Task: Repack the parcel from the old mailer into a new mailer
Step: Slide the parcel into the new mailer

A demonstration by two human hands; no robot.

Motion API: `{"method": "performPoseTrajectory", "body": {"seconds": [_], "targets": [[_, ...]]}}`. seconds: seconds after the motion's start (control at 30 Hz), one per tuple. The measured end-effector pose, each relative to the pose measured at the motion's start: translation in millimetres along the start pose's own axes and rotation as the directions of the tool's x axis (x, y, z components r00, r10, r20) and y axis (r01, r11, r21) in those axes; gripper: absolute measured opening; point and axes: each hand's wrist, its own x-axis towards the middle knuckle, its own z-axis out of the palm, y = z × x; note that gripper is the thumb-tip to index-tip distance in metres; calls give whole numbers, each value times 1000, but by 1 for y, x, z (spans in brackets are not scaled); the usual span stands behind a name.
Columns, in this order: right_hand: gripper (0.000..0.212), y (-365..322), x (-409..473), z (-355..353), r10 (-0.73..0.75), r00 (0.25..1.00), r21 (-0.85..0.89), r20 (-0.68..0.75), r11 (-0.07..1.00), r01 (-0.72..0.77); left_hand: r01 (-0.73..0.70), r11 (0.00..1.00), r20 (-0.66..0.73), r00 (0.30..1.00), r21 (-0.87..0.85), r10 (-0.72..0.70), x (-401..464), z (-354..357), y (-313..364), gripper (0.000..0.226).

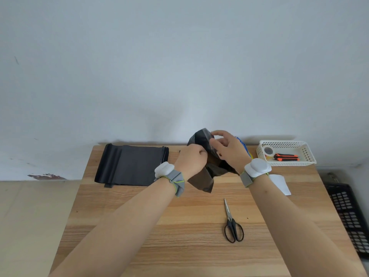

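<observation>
Old mailer (201,140), dark and crumpled, is held above the far middle of the wooden surface (179,236). Left hand (191,158) is clenched on its left side; right hand (227,150) grips its top edge. Stack of new black mailers (129,164) lies flat at left. Scissors (231,224) lie nearer, closed.

Parcel inside dark mailer (201,140) hidden; black crate (347,216) cut off right.
</observation>
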Motion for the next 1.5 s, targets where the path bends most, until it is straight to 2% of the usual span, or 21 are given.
{"method": "performPoseTrajectory", "body": {"seconds": [0.07,0.13,0.2,0.27,0.33,0.4,0.47,0.57,0.7,0.87,1.07,1.2,1.27,1.4,1.5], "targets": [[43,13,-1,-1,30,999,163,11,986,-31,89,976,-51,994,-201,-101,3,-2,1,34],[52,25,-8,-1,22,1000,245,-9,969,-20,154,929,-94,976,-336,-195,4,-5,2,32],[73,38,-18,0,16,999,267,-45,964,-4,185,879,-108,961,-440,-257,2,-7,0,28],[99,52,-29,3,24,1000,273,-21,962,-17,207,830,-112,945,-518,-306,2,-8,-4,25],[107,65,-39,12,50,998,238,44,970,-59,219,800,-144,924,-559,-354,3,-9,-10,24],[98,79,-42,26,115,987,157,109,979,-131,228,792,-172,907,-566,-384,3,-10,-15,25],[80,88,-39,39,160,980,101,121,980,-173,234,791,-180,901,-566,-396,0,-12,-18,26],[56,80,-29,51,159,986,147,44,975,-164,241,806,-181,902,-541,-391,-6,-14,-23,26],[35,58,-12,57,151,985,276,-83,953,-123,239,827,-200,901,-509,-384,-13,-17,-28,27],[9,56,5,63,140,977,170,-158,979,-113,203,827,-206,912,-524,-355,-19,-17,-37,26],[13,56,-1,71,57,991,40,-125,998,-52,165,813,-216,917,-558,-335,-26,-12,-57,28],[12,56,-1,72,89,990,91,-111,993,-79,93,813,-400,835,-575,-378,-28,-8,-77,30],[12,56,0,69,101,989,102,-112,991,-90,141,802,-404,806,-580,-433,-17,-13,-92,38],[17,52,4,56,124,986,117,-115,987,-111,327,781,-191,852,-533,-487,9,-26,-120,59],[20,51,8,44,127,988,177,-90,978,-110,313,762,-34,915,-567,-401,19,-30,-120,64]]}}
